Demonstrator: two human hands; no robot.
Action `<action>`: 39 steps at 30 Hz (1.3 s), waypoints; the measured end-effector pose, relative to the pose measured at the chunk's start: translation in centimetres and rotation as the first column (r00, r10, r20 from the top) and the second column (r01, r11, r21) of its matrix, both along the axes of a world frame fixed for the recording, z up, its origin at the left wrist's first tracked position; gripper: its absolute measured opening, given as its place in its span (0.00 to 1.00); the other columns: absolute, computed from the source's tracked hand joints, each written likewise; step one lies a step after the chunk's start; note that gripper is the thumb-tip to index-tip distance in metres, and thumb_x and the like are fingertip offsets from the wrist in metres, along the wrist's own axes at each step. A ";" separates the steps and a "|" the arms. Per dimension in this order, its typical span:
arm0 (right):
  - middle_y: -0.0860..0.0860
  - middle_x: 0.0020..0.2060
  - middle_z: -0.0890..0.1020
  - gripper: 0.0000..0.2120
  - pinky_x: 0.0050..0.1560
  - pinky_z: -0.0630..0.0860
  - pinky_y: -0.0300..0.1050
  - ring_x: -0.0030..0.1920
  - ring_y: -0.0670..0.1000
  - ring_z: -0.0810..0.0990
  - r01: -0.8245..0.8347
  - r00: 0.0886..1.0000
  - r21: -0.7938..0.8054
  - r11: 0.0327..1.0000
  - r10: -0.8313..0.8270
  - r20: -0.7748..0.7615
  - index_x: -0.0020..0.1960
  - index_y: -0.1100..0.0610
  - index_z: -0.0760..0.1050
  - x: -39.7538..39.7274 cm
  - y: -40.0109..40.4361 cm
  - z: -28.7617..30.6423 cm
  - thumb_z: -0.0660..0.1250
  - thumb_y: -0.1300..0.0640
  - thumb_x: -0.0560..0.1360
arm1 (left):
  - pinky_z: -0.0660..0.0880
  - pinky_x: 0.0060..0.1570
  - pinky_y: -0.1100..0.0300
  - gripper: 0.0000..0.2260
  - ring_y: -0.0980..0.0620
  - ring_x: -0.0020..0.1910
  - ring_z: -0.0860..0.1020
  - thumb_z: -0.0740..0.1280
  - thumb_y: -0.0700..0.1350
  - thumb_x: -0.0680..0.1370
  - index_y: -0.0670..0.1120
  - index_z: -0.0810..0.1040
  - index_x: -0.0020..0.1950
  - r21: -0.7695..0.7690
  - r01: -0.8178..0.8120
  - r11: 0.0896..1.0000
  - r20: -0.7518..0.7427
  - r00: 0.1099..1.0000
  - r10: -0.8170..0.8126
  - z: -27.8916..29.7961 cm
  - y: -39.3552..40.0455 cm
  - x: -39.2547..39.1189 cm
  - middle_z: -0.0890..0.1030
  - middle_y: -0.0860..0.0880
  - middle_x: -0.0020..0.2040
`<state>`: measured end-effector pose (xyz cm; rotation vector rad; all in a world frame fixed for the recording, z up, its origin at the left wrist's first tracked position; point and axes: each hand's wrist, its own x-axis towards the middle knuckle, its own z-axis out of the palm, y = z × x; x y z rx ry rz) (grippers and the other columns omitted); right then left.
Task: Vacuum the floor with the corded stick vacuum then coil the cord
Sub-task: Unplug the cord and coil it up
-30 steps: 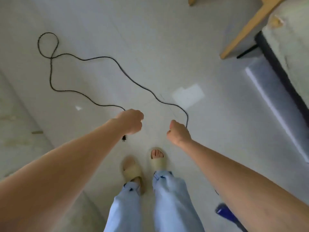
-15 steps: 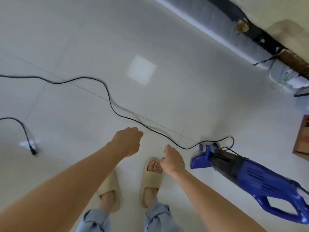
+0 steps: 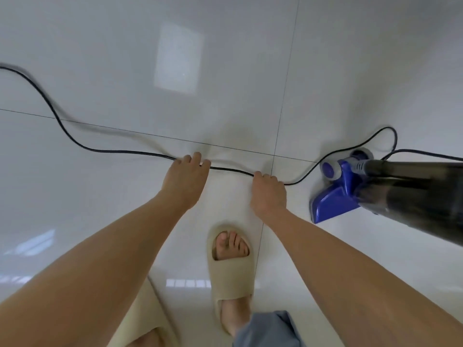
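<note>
The black cord [image 3: 75, 144] snakes over the pale tiled floor from the left edge to the blue stick vacuum [image 3: 355, 194], which leans in from the right with its head on the floor. My left hand [image 3: 186, 181] reaches down with its fingers curled over the cord. My right hand [image 3: 269, 194] grips the same cord a short span to the right, close to the vacuum head. Between the two hands the cord runs nearly straight. Its shadow sits apart from it left of my left hand. The plug is out of view.
My feet in beige slippers [image 3: 231, 266] stand just behind the hands. A loop of cord [image 3: 390, 136] curls behind the vacuum head. Glossy floor tiles [image 3: 125, 58] stretch ahead and to the left.
The view swung down and toward the vacuum. Both hands dropped from above the floor onto the cord and closed on it. The plug end has left the view.
</note>
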<state>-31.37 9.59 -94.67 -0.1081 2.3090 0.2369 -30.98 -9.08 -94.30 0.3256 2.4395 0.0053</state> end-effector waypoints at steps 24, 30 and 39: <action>0.52 0.32 0.70 0.19 0.42 0.66 0.47 0.39 0.57 0.71 0.262 0.923 -0.438 0.860 -0.355 -0.146 0.34 0.57 0.62 -12.1 -8.2 28.3 0.54 0.52 0.82 | 0.61 0.27 0.60 0.13 0.51 0.28 0.64 0.51 0.47 0.84 0.43 0.70 0.46 0.553 -0.794 0.253 0.263 0.455 0.851 32.5 -6.3 -5.9 0.67 0.51 0.30; 0.58 0.30 0.75 0.26 0.43 0.77 0.55 0.35 0.62 0.78 0.476 0.795 -0.695 0.539 -0.601 0.079 0.32 0.60 0.68 -11.2 -11.5 48.9 0.55 0.43 0.81 | 0.61 0.28 0.60 0.13 0.53 0.29 0.66 0.51 0.47 0.83 0.44 0.72 0.47 0.584 -0.784 0.212 0.218 0.403 0.889 53.2 -8.2 -8.5 0.69 0.53 0.32; 0.55 0.26 0.72 0.14 0.30 0.68 0.40 0.23 0.47 0.67 0.524 0.817 -0.787 0.327 -0.452 0.357 0.33 0.61 0.67 -5.0 -10.1 70.5 0.62 0.60 0.77 | 0.63 0.29 0.61 0.13 0.52 0.28 0.65 0.54 0.46 0.83 0.45 0.75 0.46 0.698 -0.716 -0.014 0.244 0.220 0.944 70.9 -9.7 -5.2 0.70 0.50 0.33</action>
